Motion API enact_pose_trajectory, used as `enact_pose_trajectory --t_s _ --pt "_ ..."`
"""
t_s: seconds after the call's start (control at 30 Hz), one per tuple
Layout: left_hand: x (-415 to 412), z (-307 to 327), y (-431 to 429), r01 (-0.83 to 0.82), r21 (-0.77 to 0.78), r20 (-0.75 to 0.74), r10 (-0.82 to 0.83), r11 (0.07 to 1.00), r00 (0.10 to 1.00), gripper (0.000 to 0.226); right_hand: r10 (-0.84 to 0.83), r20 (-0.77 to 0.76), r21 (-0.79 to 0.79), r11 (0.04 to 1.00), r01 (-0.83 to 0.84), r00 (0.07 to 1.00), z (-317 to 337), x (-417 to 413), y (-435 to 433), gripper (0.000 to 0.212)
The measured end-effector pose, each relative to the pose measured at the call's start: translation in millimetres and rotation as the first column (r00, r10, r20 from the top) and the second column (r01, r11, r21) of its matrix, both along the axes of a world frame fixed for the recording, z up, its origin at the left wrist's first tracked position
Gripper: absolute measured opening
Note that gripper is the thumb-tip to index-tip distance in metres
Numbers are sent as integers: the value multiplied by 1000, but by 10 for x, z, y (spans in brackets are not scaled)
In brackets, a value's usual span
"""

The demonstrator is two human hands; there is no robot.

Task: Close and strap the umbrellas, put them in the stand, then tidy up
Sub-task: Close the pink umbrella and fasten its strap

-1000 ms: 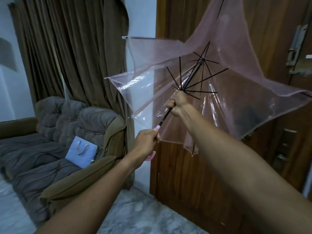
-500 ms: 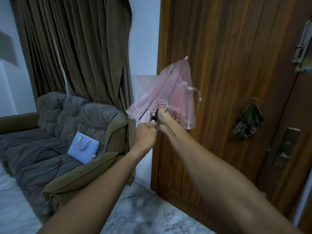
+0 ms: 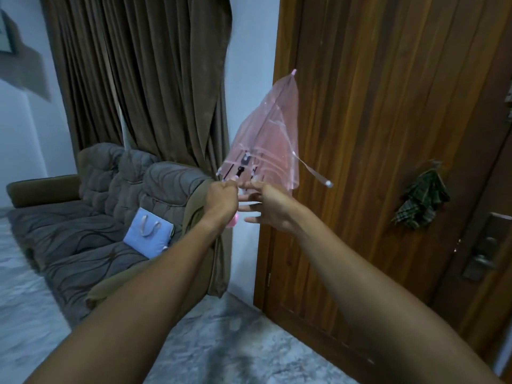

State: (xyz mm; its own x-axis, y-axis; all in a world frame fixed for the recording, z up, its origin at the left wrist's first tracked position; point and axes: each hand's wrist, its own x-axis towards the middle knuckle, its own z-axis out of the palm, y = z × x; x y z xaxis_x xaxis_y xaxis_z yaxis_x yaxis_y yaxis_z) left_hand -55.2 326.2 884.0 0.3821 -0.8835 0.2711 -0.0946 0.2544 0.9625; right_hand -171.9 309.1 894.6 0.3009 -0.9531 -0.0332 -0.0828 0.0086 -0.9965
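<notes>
A small clear pink umbrella (image 3: 266,139) is folded down, tip pointing up, in front of a wooden door. My left hand (image 3: 221,202) grips its pink handle just below the canopy. My right hand (image 3: 266,206) sits beside it with fingers spread and straight, touching the canopy's lower edge. The umbrella's closing strap (image 3: 314,173) hangs loose to the right, unfastened. A folded plaid umbrella (image 3: 421,202) hangs on the door at the right. No stand is in view.
The wooden door (image 3: 374,106) fills the right side, with a metal lock plate (image 3: 482,248). A grey sofa (image 3: 97,212) with a light blue bag (image 3: 148,235) stands at the left before brown curtains (image 3: 144,79). Marble floor (image 3: 221,342) lies below.
The umbrella went from spread open to folded down. My right hand slid down the shaft to meet my left, then let go and opened its fingers.
</notes>
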Motion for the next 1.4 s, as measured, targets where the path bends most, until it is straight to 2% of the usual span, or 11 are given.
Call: enact_pose_trajectory --t_s 0.2,0.3,0.37,0.63,0.77,0.87,0.97,1.1,1.17,1.3,1.4 --pt "122 -108 55 -150 -11 73 150 989 986 53 -505 154 -198 826 528 849 380 -307 -118 30" --pt "-1 -251 133 -102 -28 81 104 994 991 55 -350 54 -60 934 353 935 649 -262 -105 96" --pt "-98 -322 184 -43 -85 123 53 995 991 55 -217 33 34 976 216 976 759 -156 -33 112" --pt "-177 -427 329 97 -240 321 -15 966 947 47 -435 300 -66 878 474 849 627 103 -19 60" --pt "-15 -306 425 -206 -319 348 317 925 883 54 -473 258 -127 848 515 842 517 77 -25 52" --pt "137 -40 301 -220 -271 297 299 937 907 46 -421 157 -206 871 446 893 413 53 41 31" --pt "125 285 222 96 -109 156 -78 989 985 52 -337 118 -274 893 357 934 307 107 126 27" --pt "68 491 79 446 44 19 -447 894 894 52 -162 -89 -295 947 129 983 189 295 296 41" --pt "104 436 -28 400 23 -5 -400 916 917 57 -190 -314 -350 934 73 930 186 388 445 42" --pt "305 342 -64 336 -1 -135 -333 942 933 49 209 -232 -388 876 -287 950 206 74 395 53" --pt "419 320 -21 366 7 -101 -364 931 926 60 195 -340 -405 852 -331 920 320 -95 355 41"
